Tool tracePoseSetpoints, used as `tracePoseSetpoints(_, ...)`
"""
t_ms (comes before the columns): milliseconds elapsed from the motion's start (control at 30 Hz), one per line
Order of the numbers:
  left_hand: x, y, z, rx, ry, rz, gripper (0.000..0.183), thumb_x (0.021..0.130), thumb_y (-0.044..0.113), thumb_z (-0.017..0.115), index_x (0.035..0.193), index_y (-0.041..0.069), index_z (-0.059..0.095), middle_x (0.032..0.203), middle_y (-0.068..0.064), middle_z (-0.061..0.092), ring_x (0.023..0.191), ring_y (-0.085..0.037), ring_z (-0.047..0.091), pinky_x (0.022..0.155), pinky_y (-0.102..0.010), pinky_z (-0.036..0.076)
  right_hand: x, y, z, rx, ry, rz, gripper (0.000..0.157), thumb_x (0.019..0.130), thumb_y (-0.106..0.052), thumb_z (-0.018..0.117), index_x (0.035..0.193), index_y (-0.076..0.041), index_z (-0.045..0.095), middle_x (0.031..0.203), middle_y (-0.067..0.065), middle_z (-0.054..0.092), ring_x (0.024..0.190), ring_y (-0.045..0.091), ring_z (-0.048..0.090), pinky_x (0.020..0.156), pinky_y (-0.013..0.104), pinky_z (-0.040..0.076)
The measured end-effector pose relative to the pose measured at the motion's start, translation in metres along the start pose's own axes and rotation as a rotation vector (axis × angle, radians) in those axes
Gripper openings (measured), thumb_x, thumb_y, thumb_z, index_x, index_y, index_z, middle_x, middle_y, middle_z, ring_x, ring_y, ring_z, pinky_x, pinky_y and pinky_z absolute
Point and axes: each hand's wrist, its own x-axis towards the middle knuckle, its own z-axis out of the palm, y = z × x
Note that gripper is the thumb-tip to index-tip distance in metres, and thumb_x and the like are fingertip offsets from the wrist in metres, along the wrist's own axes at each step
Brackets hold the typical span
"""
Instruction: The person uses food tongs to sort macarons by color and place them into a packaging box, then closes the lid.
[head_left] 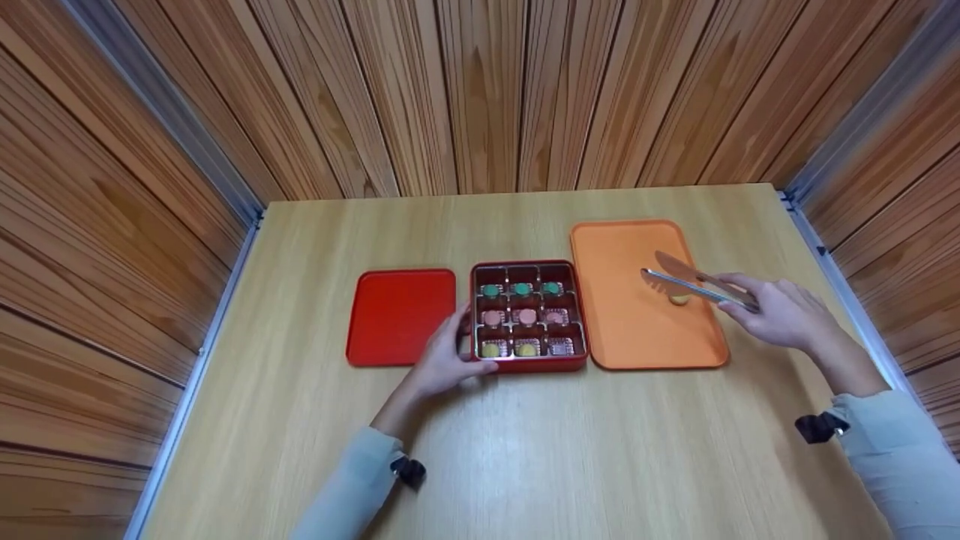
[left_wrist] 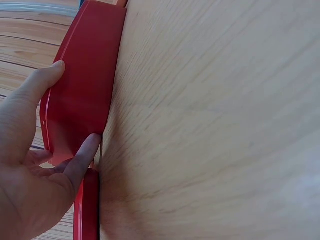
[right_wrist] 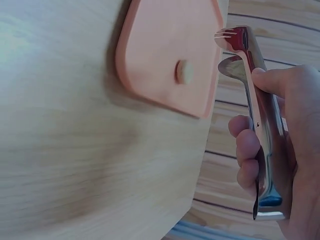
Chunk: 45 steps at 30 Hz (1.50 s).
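A dark red box (head_left: 541, 367) with a divided inside stands mid-table. Its clear cups hold round sweets: green (head_left: 522, 289) at the back, pink (head_left: 527, 316) in the middle, yellow (head_left: 527, 349) in front; the front right cup holds no sweet. My left hand (head_left: 446, 360) holds the box's front left corner, thumb along the front, fingers at the left side. In the right wrist view my right hand (right_wrist: 300, 140) grips metal tongs (right_wrist: 270, 130), their fork and spoon ends apart with nothing between. Below lies one yellowish round sweet (right_wrist: 185, 72) on the orange tray (head_left: 645, 337).
Left of the box lies a flat red lid (head_left: 397, 319), partly behind my left hand. The orange tray sits close against the box's right side. Wood-plank walls (head_left: 480, 97) rise behind and beside the wooden table (head_left: 525, 450).
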Motion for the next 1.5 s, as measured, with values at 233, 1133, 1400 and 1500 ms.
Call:
tracePoseSetpoints(233,0.0,0.0,0.0,0.004,-0.005,-0.006,0.122,0.085,0.028,0.101,0.18,0.015,0.026,0.175,-0.022,0.045,0.164,-0.042,0.044,0.14,-0.066,0.032,-0.002,0.013,0.001,0.029,-0.061,0.059,0.058,0.113,-0.043,0.065,0.164,-0.018,0.054,0.062,-0.005,0.042,0.048,0.015,0.038,0.047,0.026,0.031)
tracePoseSetpoints(1133,0.0,0.001,0.0,0.035,0.0,-0.011,0.121,0.086,0.03,0.1,0.18,0.014,0.026,0.174,-0.021,0.048,0.164,-0.04,0.045,0.14,-0.063,0.033,-0.003,0.025,0.011,0.104,-0.197,0.149,0.062,0.114,-0.043,0.064,0.164,-0.009,0.049,0.078,0.003,0.061,0.053,0.019,0.057,0.046,0.031,0.042)
tracePoseSetpoints(1400,0.0,0.001,0.001,0.022,-0.001,0.003,0.12,0.086,0.027,0.1,0.179,0.012,0.026,0.173,-0.023,0.048,0.163,-0.041,0.045,0.14,-0.063,0.034,-0.003,0.026,0.01,0.078,-0.199,0.13,0.054,0.114,-0.04,0.063,0.157,-0.008,0.054,0.073,0.002,0.061,0.053,0.018,0.056,0.047,0.03,0.04)
tracePoseSetpoints(1500,0.001,0.001,0.001,0.005,-0.004,-0.002,0.12,0.086,0.024,0.1,0.179,0.011,0.026,0.173,-0.023,0.048,0.163,-0.041,0.046,0.14,-0.062,0.034,-0.003,0.026,0.01,0.062,-0.192,0.117,0.05,0.114,-0.036,0.063,0.154,-0.008,0.056,0.071,0.001,0.061,0.052,0.018,0.056,0.048,0.03,0.038)
